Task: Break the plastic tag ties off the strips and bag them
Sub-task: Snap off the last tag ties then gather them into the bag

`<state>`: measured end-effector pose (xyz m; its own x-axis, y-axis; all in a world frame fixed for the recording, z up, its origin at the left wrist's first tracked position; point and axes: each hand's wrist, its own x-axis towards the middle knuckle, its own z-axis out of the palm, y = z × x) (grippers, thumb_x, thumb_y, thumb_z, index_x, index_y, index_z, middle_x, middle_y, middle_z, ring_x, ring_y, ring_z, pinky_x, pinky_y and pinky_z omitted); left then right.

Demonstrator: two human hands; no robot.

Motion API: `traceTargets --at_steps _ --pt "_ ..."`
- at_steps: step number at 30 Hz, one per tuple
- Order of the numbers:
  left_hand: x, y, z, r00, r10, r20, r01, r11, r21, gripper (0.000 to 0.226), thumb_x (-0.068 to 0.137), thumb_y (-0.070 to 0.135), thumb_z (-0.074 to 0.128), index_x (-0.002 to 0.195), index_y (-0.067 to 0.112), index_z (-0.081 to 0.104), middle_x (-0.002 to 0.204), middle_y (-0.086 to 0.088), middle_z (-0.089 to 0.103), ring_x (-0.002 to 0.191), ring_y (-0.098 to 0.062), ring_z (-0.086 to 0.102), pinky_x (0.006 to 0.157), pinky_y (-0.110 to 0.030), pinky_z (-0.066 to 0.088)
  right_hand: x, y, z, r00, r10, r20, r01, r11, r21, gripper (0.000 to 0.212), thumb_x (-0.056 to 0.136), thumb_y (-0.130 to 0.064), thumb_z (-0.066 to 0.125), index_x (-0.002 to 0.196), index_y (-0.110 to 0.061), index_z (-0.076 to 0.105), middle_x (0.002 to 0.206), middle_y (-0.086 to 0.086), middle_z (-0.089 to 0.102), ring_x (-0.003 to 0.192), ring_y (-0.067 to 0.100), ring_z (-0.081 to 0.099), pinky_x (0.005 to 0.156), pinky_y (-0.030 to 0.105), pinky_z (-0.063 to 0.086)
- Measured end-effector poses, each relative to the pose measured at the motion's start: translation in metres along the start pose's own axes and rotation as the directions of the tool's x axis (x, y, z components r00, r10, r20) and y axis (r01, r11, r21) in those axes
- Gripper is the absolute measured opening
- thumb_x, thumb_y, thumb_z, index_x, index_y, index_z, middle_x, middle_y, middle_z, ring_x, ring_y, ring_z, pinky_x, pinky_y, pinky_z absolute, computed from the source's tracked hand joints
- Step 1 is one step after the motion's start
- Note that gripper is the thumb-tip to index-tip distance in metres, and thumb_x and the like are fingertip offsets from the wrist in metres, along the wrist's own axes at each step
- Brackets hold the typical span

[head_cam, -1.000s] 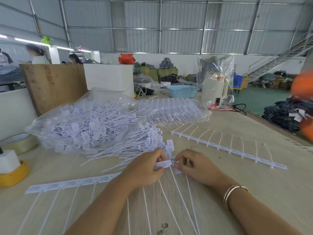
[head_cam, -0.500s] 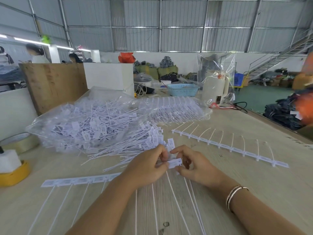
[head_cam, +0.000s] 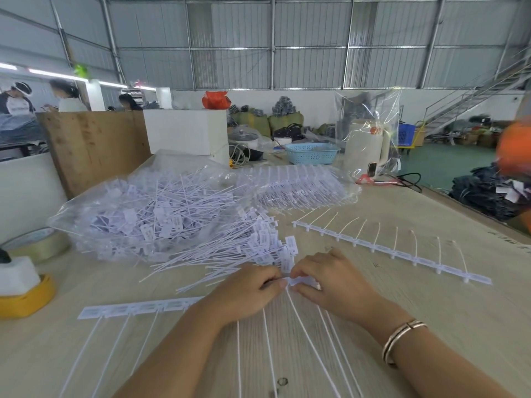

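- The strip (head_cam: 138,307) being worked lies near the surface's (head_cam: 431,326) front edge, its tag row running left from under the left hand (head_cam: 244,294), thin tails pointing at the front edge.
- Left hand is curled, pinching the strip's end tag; right hand (head_cam: 330,285) pinches a single tag tie (head_cam: 303,281) right beside it, fingertips of both hands nearly touching.
- Just behind the hands sits a loose pile of broken-off ties (head_cam: 244,248), fanned out to the left.
- Behind that, toward the back-left, a clear bag (head_cam: 138,214) stuffed with ties; another bag of strips (head_cam: 301,188) lies further back.
- A second strip (head_cam: 388,251) lies to the right, tails curling toward the back edge.
- Tape rolls (head_cam: 37,248) sit at the left edge.
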<state>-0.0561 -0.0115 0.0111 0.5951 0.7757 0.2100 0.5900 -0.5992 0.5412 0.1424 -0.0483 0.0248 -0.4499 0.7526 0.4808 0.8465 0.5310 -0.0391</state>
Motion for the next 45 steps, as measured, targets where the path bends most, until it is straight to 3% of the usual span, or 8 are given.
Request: traceTargets --at_steps 9,17,22,25,32,36,40,45 --pt "0.001 0.002 0.001 0.992 0.108 -0.071 -0.107 0.994 0.010 0.033 0.096 0.041 0.045 0.083 0.011 0.054 0.062 0.008 0.044 0.056 -0.004 0.039 0.055 -0.024 0.030 0.001 0.001 -0.002 0.993 0.106 0.054 -0.112 0.986 0.123 0.015 0.091 -0.044 0.049 0.094 -0.031 0.057 0.076 -0.026 0.045 0.066 -0.019 0.040 0.082 0.024 0.028" --pt "0.000 0.006 0.000 0.988 0.104 -0.115 -0.106 0.994 -0.008 0.034 0.095 0.035 0.051 0.064 0.035 0.036 0.057 0.012 0.038 0.054 -0.002 0.037 0.053 -0.023 0.026 0.000 0.002 -0.003 0.984 0.157 0.079 -0.172 0.952 0.253 0.010 0.092 -0.038 0.051 0.095 -0.032 0.058 0.076 -0.020 0.056 0.065 -0.007 0.048 0.091 0.023 0.028" --pt "-0.003 0.010 -0.002 0.986 0.130 -0.107 -0.131 0.991 -0.008 0.026 0.094 0.037 0.051 0.070 0.033 0.041 0.060 0.009 0.043 0.055 -0.003 0.037 0.054 -0.023 0.026 0.001 0.008 -0.003 0.984 0.167 0.066 -0.179 0.917 0.356 0.017 0.094 -0.018 0.052 0.083 -0.018 0.065 0.059 -0.017 0.054 0.052 -0.001 0.047 0.067 0.022 0.029" --pt "-0.004 0.008 -0.006 0.989 0.103 -0.109 -0.106 0.994 -0.021 0.025 0.095 0.040 0.048 0.079 0.021 0.047 0.072 -0.006 0.057 0.060 -0.013 0.045 0.059 -0.029 0.034 -0.003 0.017 -0.007 0.976 0.216 -0.012 -0.190 0.886 0.424 0.007 0.087 -0.022 0.064 0.082 -0.020 0.068 0.063 -0.014 0.060 0.047 0.004 0.045 0.055 0.013 0.033" --pt "-0.007 0.010 -0.004 0.996 0.056 -0.062 -0.053 0.997 0.052 0.024 0.094 0.041 0.048 0.078 0.022 0.049 0.060 0.009 0.041 0.052 -0.005 0.034 0.053 -0.025 0.026 -0.005 0.019 0.000 0.982 0.184 0.032 -0.183 0.911 0.370 0.012 0.077 -0.030 0.073 0.085 -0.025 0.066 0.075 -0.014 0.062 0.059 -0.004 0.051 0.059 0.010 0.032" --pt "-0.008 0.010 -0.007 0.999 0.036 -0.031 -0.034 0.997 0.068 0.018 0.091 0.029 0.051 0.073 0.030 0.045 0.061 0.008 0.043 0.054 -0.006 0.036 0.055 -0.029 0.028 -0.003 0.021 0.007 0.982 0.144 0.126 -0.163 0.973 0.163 0.022 0.079 -0.046 0.065 0.094 -0.029 0.065 0.085 -0.020 0.053 0.075 -0.009 0.047 0.077 0.024 0.027" --pt "-0.007 0.010 -0.007 1.000 0.010 -0.008 -0.010 0.997 0.077 0.017 0.087 0.020 0.051 0.077 0.033 0.048 0.064 0.007 0.047 0.056 -0.009 0.039 0.056 -0.029 0.030 -0.004 0.021 0.005 0.985 0.153 0.076 -0.160 0.982 0.098 0.024 0.085 -0.049 0.057 0.099 -0.032 0.068 0.096 -0.019 0.053 0.092 -0.001 0.052 0.077 0.022 0.021" --pt "-0.004 0.012 -0.005 0.999 0.039 0.003 -0.040 0.994 0.100 0.023 0.092 0.025 0.052 0.115 0.030 0.057 0.085 0.000 0.062 0.072 -0.015 0.058 0.066 -0.030 0.045 -0.001 0.003 0.001 0.997 0.067 -0.043 -0.053 0.961 0.270 0.028 0.087 -0.038 0.058 0.113 -0.028 0.062 0.103 -0.016 0.058 0.087 -0.007 0.050 0.079 0.023 0.032"
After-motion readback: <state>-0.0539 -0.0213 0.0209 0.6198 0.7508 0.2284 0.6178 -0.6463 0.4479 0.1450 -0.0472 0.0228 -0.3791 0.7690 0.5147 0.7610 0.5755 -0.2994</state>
